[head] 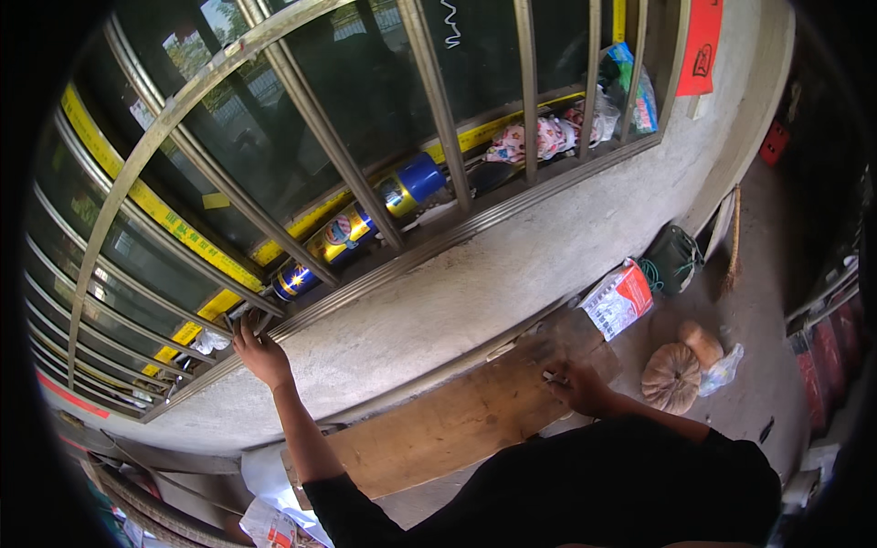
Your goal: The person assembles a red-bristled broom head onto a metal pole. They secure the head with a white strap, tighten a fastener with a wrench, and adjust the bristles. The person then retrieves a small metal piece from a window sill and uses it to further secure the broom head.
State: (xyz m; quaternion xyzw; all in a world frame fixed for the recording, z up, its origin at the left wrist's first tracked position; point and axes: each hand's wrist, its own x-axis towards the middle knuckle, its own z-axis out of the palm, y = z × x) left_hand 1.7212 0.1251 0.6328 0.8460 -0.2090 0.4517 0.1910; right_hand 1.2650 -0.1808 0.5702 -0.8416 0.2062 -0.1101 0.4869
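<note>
My left hand [264, 356] is raised to the window's sill, its fingers among the metal bars [356, 178]. A crumpled white plastic bag [211, 340] lies on the sill just left of my fingertips. Whether the fingers grip anything there is hard to see. To their right, behind the bars, lie a blue and yellow spray can [339, 236] and a second one with a blue cap [411, 183]. My right hand [579, 389] hangs over a long wooden bench [438, 431], closed around a small pale object [550, 376] too small to identify.
Patterned cloth [534, 139] and a blue-green plastic packet [637, 89] sit farther right on the sill. A printed sack [620, 299] and a dark green bag [671, 260] lie by the wall. On the floor are a ribbed pumpkin [671, 379] and a broom [733, 264].
</note>
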